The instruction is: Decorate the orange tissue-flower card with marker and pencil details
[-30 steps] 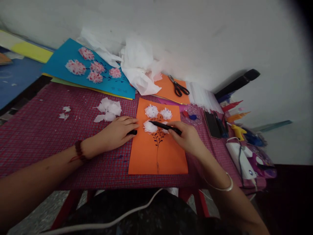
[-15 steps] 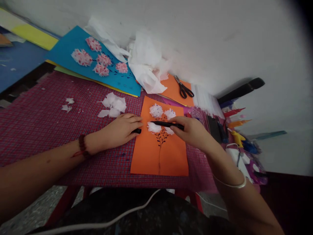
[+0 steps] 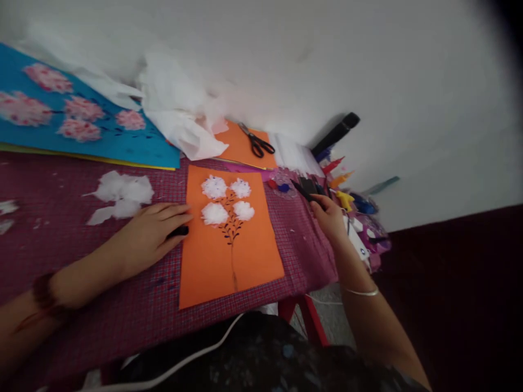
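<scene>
Left of the fingers of the right hand (image 3: 330, 219), a flat strip of cloth (image 3: 295, 239) gave room to slide across. A phone (image 3: 308, 184) past those fingers and a yellow thing (image 3: 346, 201) to their right got in the way. Puffy white flowers (image 3: 214, 214) stuck up right of the fingertips of the left hand (image 3: 149, 239), but nearer than those tips the orange paper (image 3: 255, 264) lay flat.

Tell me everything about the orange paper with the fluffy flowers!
The orange sheet lies flat on the checked tablecloth. It looks like thin card. Four fluffy white flowers, seemingly tissue, sit in two rows; the upper two have bluish specks. Dark leaves and a thin stem show between and below. The left hand touches its left edge.
</scene>
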A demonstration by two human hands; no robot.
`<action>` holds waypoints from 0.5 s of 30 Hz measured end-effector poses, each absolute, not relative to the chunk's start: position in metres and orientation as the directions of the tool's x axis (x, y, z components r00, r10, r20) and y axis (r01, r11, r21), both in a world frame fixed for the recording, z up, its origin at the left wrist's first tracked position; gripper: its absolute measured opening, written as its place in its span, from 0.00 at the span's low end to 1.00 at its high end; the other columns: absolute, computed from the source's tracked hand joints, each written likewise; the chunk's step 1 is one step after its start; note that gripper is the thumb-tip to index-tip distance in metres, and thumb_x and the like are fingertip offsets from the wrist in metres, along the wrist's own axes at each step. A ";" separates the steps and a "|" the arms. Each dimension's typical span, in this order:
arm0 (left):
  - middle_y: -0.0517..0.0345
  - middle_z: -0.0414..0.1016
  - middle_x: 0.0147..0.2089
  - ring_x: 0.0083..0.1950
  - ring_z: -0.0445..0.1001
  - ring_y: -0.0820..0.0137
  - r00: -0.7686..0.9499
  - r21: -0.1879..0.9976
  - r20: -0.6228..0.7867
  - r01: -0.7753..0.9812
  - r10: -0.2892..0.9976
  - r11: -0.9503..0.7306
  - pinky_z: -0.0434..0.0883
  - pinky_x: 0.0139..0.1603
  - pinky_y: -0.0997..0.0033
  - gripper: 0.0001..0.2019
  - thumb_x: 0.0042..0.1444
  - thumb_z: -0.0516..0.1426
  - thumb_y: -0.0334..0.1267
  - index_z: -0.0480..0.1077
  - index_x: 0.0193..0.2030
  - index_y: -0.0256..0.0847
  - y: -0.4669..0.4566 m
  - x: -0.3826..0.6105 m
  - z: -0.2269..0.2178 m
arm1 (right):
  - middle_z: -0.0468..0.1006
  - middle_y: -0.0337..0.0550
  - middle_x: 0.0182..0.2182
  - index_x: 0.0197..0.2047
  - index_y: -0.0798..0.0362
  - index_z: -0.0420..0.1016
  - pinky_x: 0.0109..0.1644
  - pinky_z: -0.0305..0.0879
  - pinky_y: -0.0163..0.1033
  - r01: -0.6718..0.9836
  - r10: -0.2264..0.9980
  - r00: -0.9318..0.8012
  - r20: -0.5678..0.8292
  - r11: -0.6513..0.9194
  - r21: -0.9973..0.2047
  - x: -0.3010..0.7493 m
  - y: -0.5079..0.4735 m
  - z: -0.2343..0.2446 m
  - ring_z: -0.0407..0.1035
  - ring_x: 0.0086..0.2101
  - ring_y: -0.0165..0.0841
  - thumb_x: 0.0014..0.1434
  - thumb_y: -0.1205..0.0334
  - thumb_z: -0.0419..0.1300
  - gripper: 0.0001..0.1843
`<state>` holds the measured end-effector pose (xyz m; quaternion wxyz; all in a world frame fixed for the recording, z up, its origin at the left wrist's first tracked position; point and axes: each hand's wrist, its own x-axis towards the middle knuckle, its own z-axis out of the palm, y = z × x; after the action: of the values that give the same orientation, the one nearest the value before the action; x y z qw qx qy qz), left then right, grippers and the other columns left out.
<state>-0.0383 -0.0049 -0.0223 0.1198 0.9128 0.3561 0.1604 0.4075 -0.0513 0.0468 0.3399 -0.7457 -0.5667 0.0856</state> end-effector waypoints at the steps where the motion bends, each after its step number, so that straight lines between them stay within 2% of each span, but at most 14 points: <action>1: 0.44 0.72 0.66 0.66 0.68 0.52 0.695 0.333 0.207 0.612 0.689 -0.717 0.63 0.67 0.45 0.23 0.68 0.48 0.47 0.73 0.60 0.38 -0.003 -0.039 -0.024 | 0.84 0.53 0.45 0.52 0.57 0.79 0.53 0.72 0.51 0.776 0.891 0.378 0.250 -0.158 -0.611 0.418 -0.056 0.037 0.78 0.45 0.44 0.59 0.55 0.56 0.22; 3: 0.43 0.72 0.66 0.66 0.68 0.51 0.692 0.334 0.185 0.624 0.698 -0.707 0.62 0.67 0.43 0.25 0.67 0.47 0.46 0.74 0.60 0.36 -0.001 -0.039 -0.025 | 0.83 0.54 0.46 0.52 0.58 0.78 0.55 0.71 0.51 0.776 0.878 0.402 0.258 -0.177 -0.605 0.431 -0.063 0.022 0.77 0.47 0.44 0.59 0.55 0.56 0.23; 7: 0.41 0.72 0.65 0.66 0.69 0.49 0.687 0.329 0.146 0.645 0.711 -0.690 0.62 0.67 0.41 0.27 0.66 0.46 0.47 0.74 0.60 0.32 0.000 -0.039 -0.023 | 0.83 0.54 0.49 0.54 0.57 0.77 0.56 0.70 0.49 0.840 0.897 0.345 0.275 -0.165 -0.516 0.432 -0.061 0.006 0.77 0.49 0.43 0.61 0.56 0.53 0.23; 15: 0.43 0.71 0.67 0.66 0.69 0.51 0.672 0.338 0.146 0.656 0.726 -0.675 0.62 0.68 0.42 0.27 0.67 0.45 0.48 0.74 0.61 0.35 0.001 -0.041 -0.027 | 0.83 0.51 0.50 0.54 0.54 0.78 0.57 0.69 0.46 0.909 0.936 0.262 0.234 -0.158 -0.387 0.425 -0.027 0.006 0.77 0.50 0.43 0.63 0.59 0.53 0.21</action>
<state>-0.0408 0.0006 -0.0267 0.1295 0.9052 0.3814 0.1352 0.4247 -0.0275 0.0063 0.2304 -0.7603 -0.6066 0.0299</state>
